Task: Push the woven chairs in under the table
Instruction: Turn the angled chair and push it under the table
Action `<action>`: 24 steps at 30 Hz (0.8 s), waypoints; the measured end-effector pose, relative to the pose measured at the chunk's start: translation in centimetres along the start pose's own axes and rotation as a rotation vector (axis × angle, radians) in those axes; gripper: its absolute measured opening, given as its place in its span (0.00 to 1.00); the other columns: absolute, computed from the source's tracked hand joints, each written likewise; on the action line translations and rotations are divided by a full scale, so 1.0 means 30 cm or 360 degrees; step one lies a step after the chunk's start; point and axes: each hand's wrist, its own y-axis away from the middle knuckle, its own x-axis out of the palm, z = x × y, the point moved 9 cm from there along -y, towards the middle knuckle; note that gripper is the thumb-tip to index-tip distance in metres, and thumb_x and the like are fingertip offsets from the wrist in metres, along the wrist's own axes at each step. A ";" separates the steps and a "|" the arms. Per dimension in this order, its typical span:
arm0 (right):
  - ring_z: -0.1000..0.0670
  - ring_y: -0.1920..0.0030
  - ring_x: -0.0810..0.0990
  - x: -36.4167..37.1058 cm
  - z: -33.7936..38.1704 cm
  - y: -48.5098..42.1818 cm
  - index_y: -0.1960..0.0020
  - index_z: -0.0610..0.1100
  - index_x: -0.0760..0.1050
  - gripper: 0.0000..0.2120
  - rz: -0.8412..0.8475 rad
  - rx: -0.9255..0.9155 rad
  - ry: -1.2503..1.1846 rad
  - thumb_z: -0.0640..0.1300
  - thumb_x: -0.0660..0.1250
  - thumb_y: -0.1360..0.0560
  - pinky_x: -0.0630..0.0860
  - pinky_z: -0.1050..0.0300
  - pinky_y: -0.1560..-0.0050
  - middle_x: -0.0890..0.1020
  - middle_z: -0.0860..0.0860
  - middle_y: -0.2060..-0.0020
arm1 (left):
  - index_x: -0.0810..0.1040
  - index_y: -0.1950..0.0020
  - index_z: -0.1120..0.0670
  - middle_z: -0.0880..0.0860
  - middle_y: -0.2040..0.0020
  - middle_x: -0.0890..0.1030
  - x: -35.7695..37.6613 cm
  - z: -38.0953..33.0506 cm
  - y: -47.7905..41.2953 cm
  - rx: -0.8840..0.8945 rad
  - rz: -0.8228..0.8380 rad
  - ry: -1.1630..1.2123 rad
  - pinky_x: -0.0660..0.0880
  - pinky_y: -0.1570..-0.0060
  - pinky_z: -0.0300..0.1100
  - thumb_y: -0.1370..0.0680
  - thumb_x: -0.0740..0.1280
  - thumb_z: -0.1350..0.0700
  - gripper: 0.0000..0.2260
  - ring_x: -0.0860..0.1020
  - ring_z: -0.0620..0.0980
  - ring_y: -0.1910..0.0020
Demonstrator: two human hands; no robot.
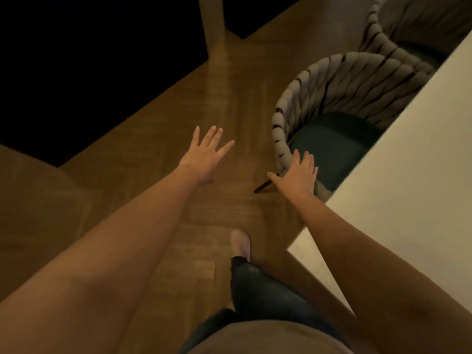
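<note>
Closest to the lens, a brown shirt front [268, 338] filled the bottom edge, cut off by the frame, with a dark trouser leg [255, 282] and one pale shoe [240, 242] stepping onto the wood floor [158, 139]. Light dim, edges soft throughout. Upper left was plain black, nothing readable in it; a pale post [210, 21] rose out of frame at the top. A rounded brown shape [33, 200] at far left could not be identified. Left hand [207, 154] stretched over the bare floor, fingers straight and spread, holding nothing. Right hand [296, 177] lay flat with fingers straight at the near end of the near woven chair [332, 80]; the palm hid the contact point, so an actual touch could not be confirmed. That chair stood beside the white table [408, 187], its curved back out over the floor and the front of its dark green cushion [329, 146] hidden under the table edge. Back made of thick grey-beige rope bands wrapped around a dark frame, with dark gaps between the bands; one thin dark leg [264, 186] showed beside the right thumb. The far woven chair [378, 34], of the same weave, stood just beyond the first, cut off by the top of the frame and by the table.
</note>
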 end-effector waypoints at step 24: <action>0.44 0.22 0.42 -0.066 0.021 -0.759 0.21 0.45 0.44 0.47 -0.0195 0.1332 -0.0516 0.68 0.62 0.27 0.43 0.44 0.24 0.47 0.43 0.22 | 0.38 0.22 0.49 0.60 0.22 0.40 -0.572 -0.033 -1.382 0.1593 -0.0437 -0.0697 0.43 0.27 0.65 0.25 0.70 0.54 0.46 0.37 0.60 0.24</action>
